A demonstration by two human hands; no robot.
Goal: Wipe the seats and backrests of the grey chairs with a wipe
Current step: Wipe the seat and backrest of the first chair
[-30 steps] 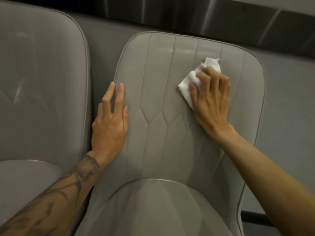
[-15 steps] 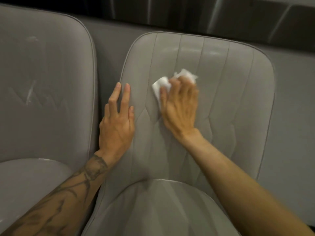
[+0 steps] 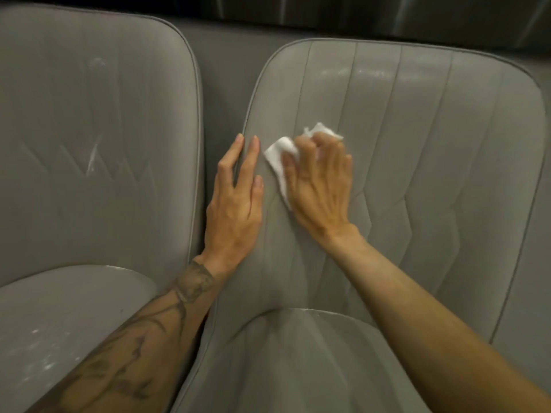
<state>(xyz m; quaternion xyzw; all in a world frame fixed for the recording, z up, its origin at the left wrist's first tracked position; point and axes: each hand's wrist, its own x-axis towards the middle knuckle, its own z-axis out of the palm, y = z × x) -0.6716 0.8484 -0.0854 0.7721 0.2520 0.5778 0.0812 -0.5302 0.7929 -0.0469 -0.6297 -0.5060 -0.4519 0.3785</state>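
Note:
Two grey padded chairs stand side by side. My right hand [image 3: 320, 186] presses a crumpled white wipe [image 3: 280, 156] flat against the left part of the right chair's backrest [image 3: 432, 138]. The wipe pokes out above and to the left of my fingers. My left hand [image 3: 235, 201] rests with straight fingers on the left edge of that same backrest, just beside the wipe. The right chair's seat [image 3: 298, 362] lies below my arms. The left chair's backrest [image 3: 98, 129] shows pale scuff marks, and its seat [image 3: 59, 317] has white specks.
A narrow gap [image 3: 222, 93] separates the two backrests, with a grey wall behind. A dark band [image 3: 357, 13] runs along the top of the view above the chairs.
My right hand has slid the wipe leftward and down across the backrest, from its upper right part to close beside my left hand. My left hand stayed on the edge.

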